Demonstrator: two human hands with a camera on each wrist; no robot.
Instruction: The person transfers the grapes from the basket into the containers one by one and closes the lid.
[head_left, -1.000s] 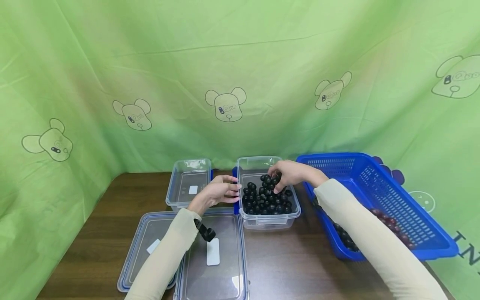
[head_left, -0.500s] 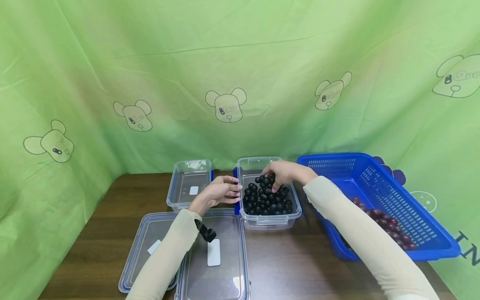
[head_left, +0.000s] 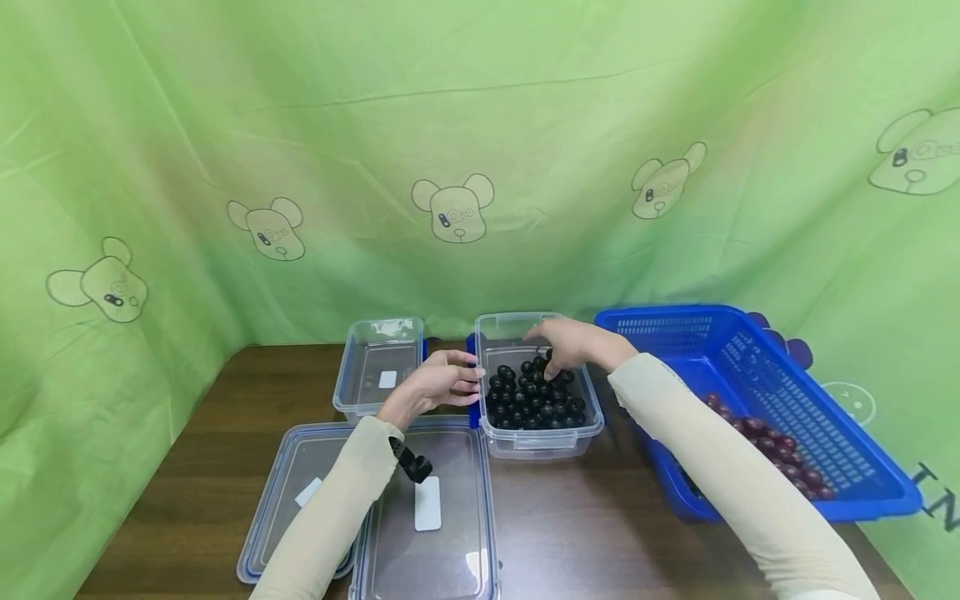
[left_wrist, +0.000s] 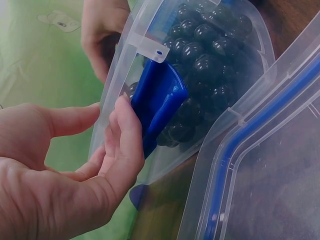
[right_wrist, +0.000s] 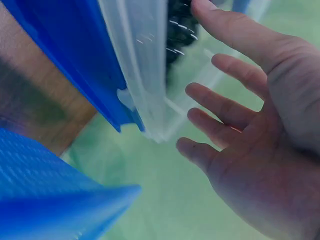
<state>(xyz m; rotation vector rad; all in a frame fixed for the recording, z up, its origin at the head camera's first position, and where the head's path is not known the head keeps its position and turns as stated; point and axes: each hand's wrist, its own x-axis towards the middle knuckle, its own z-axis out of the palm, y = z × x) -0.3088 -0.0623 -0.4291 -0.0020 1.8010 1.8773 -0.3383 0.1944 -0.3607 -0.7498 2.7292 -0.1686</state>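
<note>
Dark grapes (head_left: pixel 528 404) fill the front part of a clear plastic container (head_left: pixel 536 446). My left hand (head_left: pixel 442 379) touches that container's left side. Its fingers lie along the blue latch (left_wrist: pixel 157 102), and the thumb tip meets the rim in the left wrist view. Over the container's back part, my right hand (head_left: pixel 573 343) reaches in from the right, its thumb at the grapes. In the right wrist view the right hand's fingers (right_wrist: pixel 225 107) are spread with nothing between them, and only some grapes (right_wrist: pixel 180 32) show past the thumb.
Left of the grapes stands a second clear container (head_left: pixel 360 383) with a white label. Two clear lids (head_left: pixel 457 454) lie in front, partly under the left sleeve. A blue basket (head_left: pixel 873 500) at the right bears red grapes (head_left: pixel 780 454). A green curtain (head_left: pixel 450 283) hangs behind the table.
My right hand has shifted left over the container and released the dark bunch, which has settled lower among the other grapes. My left hand has stayed at the container's side.
</note>
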